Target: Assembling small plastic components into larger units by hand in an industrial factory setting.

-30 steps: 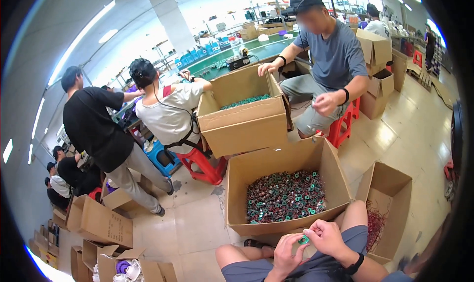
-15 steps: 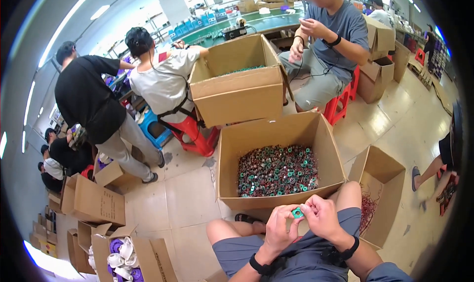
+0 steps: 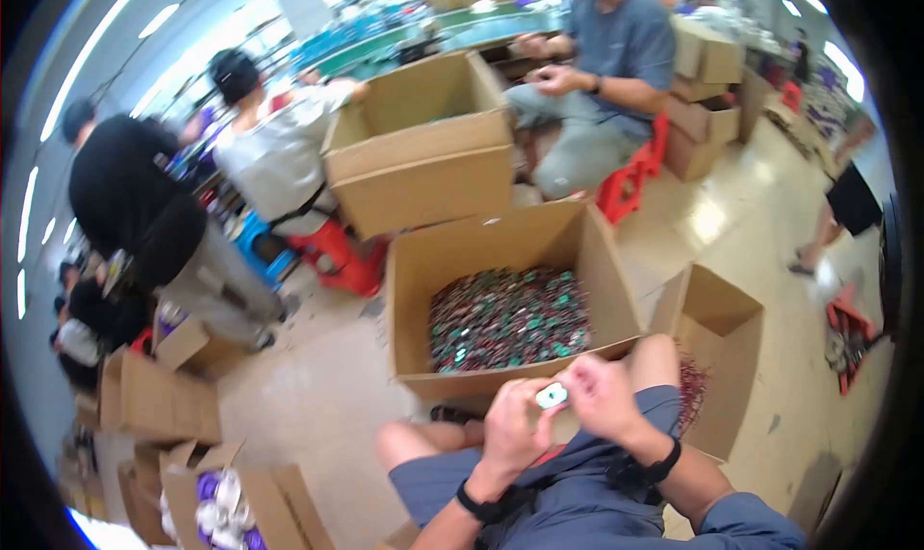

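Above my lap, my left hand [image 3: 515, 423] pinches a small green ring-shaped part [image 3: 551, 395] between thumb and fingers. It looks pale with glare, and the picture is smeared by motion. My right hand [image 3: 601, 396] is closed just to the right of the part, its fingers pressed together; whatever they hold is too small to make out. Right in front of both hands stands a large open cardboard box [image 3: 520, 369]. Inside it lies a wide heap of small green and dark parts [image 3: 510, 319] with reddish wires.
A narrower carton [image 3: 736, 358] with red wire bits stands on the right. Beyond the big box is another carton [image 3: 423, 179], with a seated person [image 3: 621, 54] beside it. White and purple parts [image 3: 226, 511] fill a box at lower left. Red stools [image 3: 630, 179] stand on the tiled floor.
The whole view has shifted, so the scene sits further left and lower right things show more. My right fingers have drawn slightly away from the green part. The seated person's hands have lowered.
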Available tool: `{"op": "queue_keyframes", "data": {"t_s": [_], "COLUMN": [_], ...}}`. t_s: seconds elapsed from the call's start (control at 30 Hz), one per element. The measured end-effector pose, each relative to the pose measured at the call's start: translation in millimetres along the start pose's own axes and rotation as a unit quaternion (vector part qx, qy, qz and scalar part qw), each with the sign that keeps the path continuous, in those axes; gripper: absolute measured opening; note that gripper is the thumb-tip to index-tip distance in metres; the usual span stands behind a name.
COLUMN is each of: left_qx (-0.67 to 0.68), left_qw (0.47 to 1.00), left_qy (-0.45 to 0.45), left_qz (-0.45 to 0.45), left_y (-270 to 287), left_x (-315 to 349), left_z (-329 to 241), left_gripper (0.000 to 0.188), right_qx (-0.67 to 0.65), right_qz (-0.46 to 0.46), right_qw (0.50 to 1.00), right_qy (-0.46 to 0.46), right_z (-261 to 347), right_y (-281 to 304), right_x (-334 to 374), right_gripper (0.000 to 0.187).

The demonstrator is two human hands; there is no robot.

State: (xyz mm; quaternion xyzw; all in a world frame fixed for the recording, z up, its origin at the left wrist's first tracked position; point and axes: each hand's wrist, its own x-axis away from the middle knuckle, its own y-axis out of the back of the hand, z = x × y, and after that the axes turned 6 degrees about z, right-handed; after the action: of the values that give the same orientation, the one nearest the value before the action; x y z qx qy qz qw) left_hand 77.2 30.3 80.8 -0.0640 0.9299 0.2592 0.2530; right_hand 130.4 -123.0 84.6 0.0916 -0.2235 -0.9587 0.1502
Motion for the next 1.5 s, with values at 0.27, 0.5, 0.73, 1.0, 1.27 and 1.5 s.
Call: {"op": "queue_keyframes", "data": {"t_s": [0.27,0.5,0.73,1.0,1.27,1.5], "left_qx": [-0.001,0.043,0.035,0.012,-0.011,-0.038], "left_qw": [0.997,0.994,0.994,0.994,0.998,0.998], "left_qy": [0.072,0.053,0.029,0.026,-0.018,0.014], "left_qz": [0.016,0.082,0.100,0.102,0.057,0.039], "left_y": [-8.2,-6.0,33.3,46.1,12.6,-4.4], "left_x": [-4.2,-52.3,-82.7,-92.8,-84.9,-29.2], "left_z": [15.6,60.3,79.0,50.0,12.7,19.7], "left_gripper": [0.029,0.037,0.042,0.039,0.033,0.030], "right_qx": [-0.015,-0.060,-0.170,-0.235,-0.252,0.128], "right_qz": [0.066,0.115,0.153,0.115,0.152,0.002], "right_qw": [0.998,0.989,0.972,0.965,0.951,0.987], "right_qy": [0.015,-0.074,-0.058,0.010,-0.099,0.092], "right_z": [-7.4,-39.2,-29.0,-18.1,13.9,-1.9], "right_y": [7.6,10.4,-13.3,-10.5,47.1,10.6], "right_x": [-17.0,-69.8,-109.9,-105.8,-73.7,-26.4], "right_gripper": [0.018,0.025,0.026,0.028,0.027,0.017]}}
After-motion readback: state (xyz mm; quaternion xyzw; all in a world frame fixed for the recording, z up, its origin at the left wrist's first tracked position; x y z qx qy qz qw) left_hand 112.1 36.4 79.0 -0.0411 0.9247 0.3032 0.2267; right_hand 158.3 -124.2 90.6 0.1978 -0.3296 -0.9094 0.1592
